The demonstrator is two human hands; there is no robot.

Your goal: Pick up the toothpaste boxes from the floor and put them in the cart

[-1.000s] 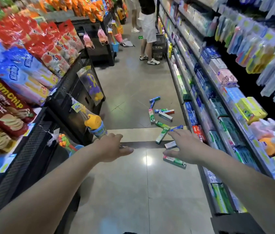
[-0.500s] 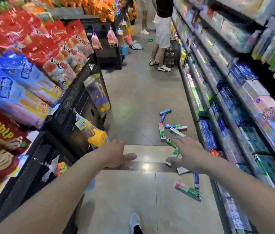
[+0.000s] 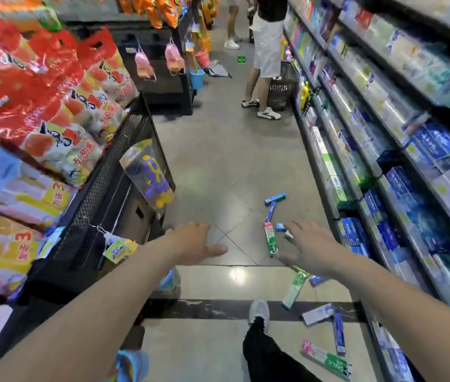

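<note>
Both your hands reach out empty — left hand (image 3: pixel 196 241) loosely flat, right hand (image 3: pixel 310 248) with fingers spread — above the toothpaste boxes (image 3: pixel 270 238) scattered along the floor's (image 3: pixel 218 166) right edge, beside the shelves (image 3: pixel 370 150).

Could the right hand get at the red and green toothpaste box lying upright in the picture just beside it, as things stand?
Probably yes. The right hand is open, holds nothing, and nothing lies between it and the red and green toothpaste box on the bare floor. It looks raised above the floor, though, so the person would likely need to bend down.
</note>
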